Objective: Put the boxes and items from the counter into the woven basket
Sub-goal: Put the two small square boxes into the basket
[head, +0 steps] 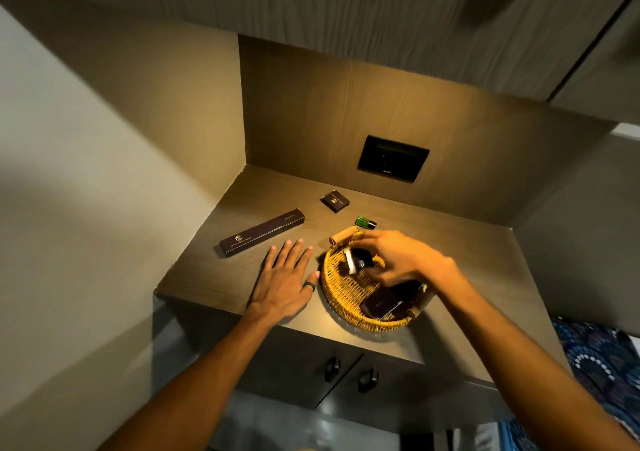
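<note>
A round woven basket [341, 293] sits near the front edge of the counter [214, 270] with a dark box [379, 303] lying in it. My right hand [403, 258] hovers over the basket, its fingers closed around a small dark box [362, 263] with a white end. My left hand [285, 277] lies flat and open on the counter just left of the basket. A long dark box [262, 232] lies at the left. A small dark square box [334, 200] sits further back. A tan tube [344, 236] and a small green bottle [365, 222] lie just behind the basket.
A dark wall socket panel [393, 158] is set in the back wall. Cabinets hang overhead, and a side wall closes the left. Below the counter are two cabinet doors with black handles [332, 367]. Patterned blue fabric [595, 364] shows at the lower right.
</note>
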The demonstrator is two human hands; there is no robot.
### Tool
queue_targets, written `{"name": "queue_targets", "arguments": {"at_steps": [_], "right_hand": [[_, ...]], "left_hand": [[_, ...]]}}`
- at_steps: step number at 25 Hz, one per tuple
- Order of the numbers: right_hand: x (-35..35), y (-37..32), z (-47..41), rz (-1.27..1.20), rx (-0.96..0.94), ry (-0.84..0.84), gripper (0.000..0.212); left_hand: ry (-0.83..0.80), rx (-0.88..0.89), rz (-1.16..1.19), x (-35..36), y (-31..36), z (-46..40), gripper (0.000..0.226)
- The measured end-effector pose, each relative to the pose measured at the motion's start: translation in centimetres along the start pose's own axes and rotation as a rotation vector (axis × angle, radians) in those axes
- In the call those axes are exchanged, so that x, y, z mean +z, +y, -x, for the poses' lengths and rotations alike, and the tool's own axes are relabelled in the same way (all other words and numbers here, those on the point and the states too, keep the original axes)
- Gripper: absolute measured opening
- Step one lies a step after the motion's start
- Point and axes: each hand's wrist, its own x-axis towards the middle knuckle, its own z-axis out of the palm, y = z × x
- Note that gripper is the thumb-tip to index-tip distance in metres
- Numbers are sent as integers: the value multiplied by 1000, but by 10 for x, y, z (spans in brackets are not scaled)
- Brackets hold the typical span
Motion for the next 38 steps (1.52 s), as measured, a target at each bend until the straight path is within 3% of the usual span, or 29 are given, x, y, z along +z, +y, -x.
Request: {"name": "queue_targets", "arguments": {"at_steps": [5,15,17,21,22,26,28,30,33,35,38], "right_hand": [[18,-24,-5,40,-51,-141,72],[24,-21,-4,11,-98,-157,76],[17,-10,1,-107,-71,-97,76],[-10,3,-21,-389,170,366,70],[-19,2,-38,-421,246,417,70],[-44,-6,-108,-442,443,197,74],[-41,-9,-126,-495,510,141,62],[-29,-12,-134,-520,568,143,46],[-28,-7,-129,-475,605,242,38],[-36,2,-123,-387,583,319,42],[-49,10,-121,-472,523,309,56]], "left_hand": [[-16,4,-6,-1,0,1,68],[-16,5,-3,-5,1,1,66],[-11,4,-5,-4,1,1,67],[-22,2,-9,-3,3,1,67],[-23,2,-9,-3,3,2,67],[-12,-7,-5,-4,2,3,67],[26,-19,0,-3,3,3,67],[35,-30,13,-2,3,2,68],[33,-13,19,-1,2,1,67],[36,-15,12,-1,2,1,67],[20,-9,-23,-2,3,2,68]]}}
